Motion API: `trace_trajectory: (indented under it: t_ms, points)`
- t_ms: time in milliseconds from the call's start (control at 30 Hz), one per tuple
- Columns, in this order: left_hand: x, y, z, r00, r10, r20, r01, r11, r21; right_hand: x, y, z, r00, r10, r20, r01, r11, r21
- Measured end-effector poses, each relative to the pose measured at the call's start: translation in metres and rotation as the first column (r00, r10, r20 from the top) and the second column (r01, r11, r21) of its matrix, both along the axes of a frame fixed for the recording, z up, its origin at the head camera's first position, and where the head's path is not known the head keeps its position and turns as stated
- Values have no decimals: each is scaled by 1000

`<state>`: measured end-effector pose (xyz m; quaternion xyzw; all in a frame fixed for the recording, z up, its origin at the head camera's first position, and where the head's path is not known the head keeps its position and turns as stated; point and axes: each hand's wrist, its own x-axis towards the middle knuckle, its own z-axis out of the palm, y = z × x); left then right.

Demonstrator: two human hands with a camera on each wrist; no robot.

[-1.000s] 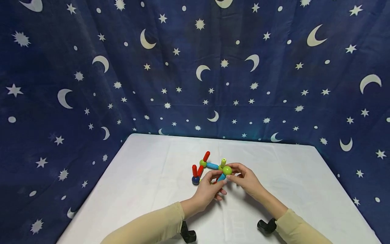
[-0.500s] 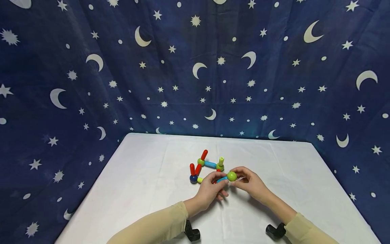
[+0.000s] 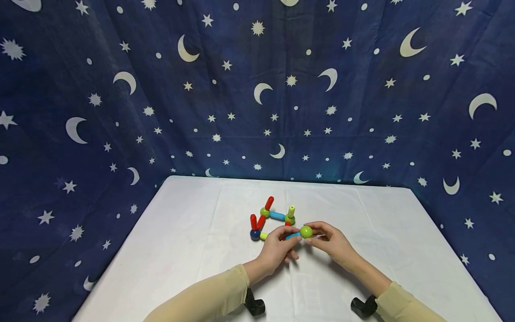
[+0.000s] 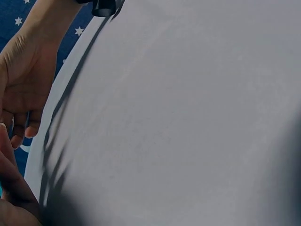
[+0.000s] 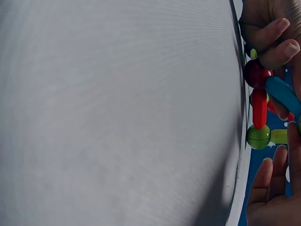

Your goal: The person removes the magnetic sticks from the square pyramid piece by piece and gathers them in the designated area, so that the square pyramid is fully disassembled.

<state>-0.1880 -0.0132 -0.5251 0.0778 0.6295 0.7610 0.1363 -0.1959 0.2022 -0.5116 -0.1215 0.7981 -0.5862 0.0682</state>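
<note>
A toy frame of coloured rods and balls lies on the white table, with a dark blue ball (image 3: 255,235) at its left corner and green balls at the back. From its near corner a blue rod (image 3: 293,236) reaches right to a green ball (image 3: 306,231). My left hand (image 3: 275,249) holds the frame at the blue rod, covering that corner in the head view. Thumb and fingers of my right hand (image 3: 331,239) pinch the green ball at the rod's end. A dark red ball (image 5: 257,73) joins the blue rod in the right wrist view, beside my left fingers.
Red rods (image 3: 269,203) and a yellow-green rod (image 3: 291,211) stand up from the frame. The white table (image 3: 201,223) stretches around it, with a dark blue star-and-moon curtain (image 3: 241,89) behind. Black wrist mounts (image 3: 364,307) hang below both sleeves.
The blue rod with its green end ball has swung right and nearer, away from the frame's back right ball, both hands still holding. In the last half second almost nothing has moved.
</note>
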Motion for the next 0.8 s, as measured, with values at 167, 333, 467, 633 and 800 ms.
trace_trajectory:
  t_ms: [167,333,467,633,800]
  points:
    - [-5,-4,1,1000,-5,-6,5,1000,-25,-4,-4,-1,1000,-10,-11,10,1000,14]
    - [-10,-9,1,1000,1,-18,-2,998,-63,-9,-7,-3,1000,2,2,-2,1000,11]
    - [-12,-12,2,1000,5,-24,-6,997,-76,-15,-5,-3,998,23,60,-21,999,-30]
    - [-13,-14,3,999,29,-28,-30,997,-66,-39,16,-1,997,-58,55,59,998,-10]
    - [-13,-20,3,999,31,-21,-32,997,-68,-74,43,2,977,-200,-72,211,955,206]
